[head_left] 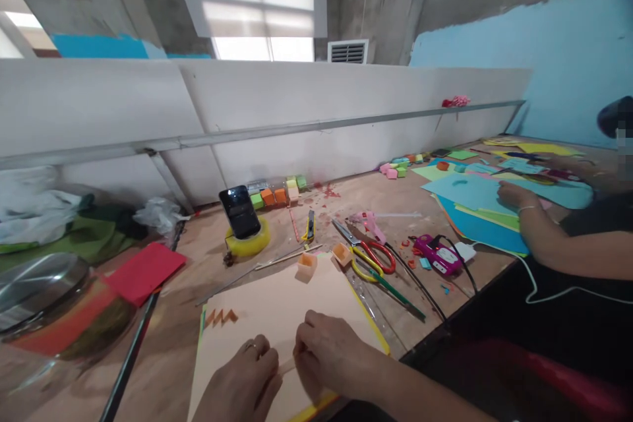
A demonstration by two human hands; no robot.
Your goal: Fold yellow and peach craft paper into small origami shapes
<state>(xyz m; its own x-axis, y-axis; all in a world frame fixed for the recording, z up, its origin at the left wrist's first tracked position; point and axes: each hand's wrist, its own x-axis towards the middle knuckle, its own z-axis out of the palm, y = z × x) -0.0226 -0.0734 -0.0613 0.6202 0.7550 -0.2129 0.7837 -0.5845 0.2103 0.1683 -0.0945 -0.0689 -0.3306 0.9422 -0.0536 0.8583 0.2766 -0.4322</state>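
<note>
Both hands rest low over a stack of peach paper [257,303]. My left hand [247,376], with a ring on one finger, is closed in a pinch. My right hand [336,356] pinches close beside it. Between the fingertips runs a narrow peach paper strip [287,366], mostly covered by the fingers. Folded zigzag paper pieces [221,318] lie at the sheet's upper left. Two small open paper boxes, one pale [306,266] and one orange-brown [341,255], stand at its top edge.
Scissors with red and yellow handles [368,254], a green pencil [398,293], a pink glue gun [370,225] and a purple power strip [438,256] lie right. A phone [240,211] leans in yellow tape [250,241]. A glass jar [64,316] stands left. Another person's hand [517,196] works at right.
</note>
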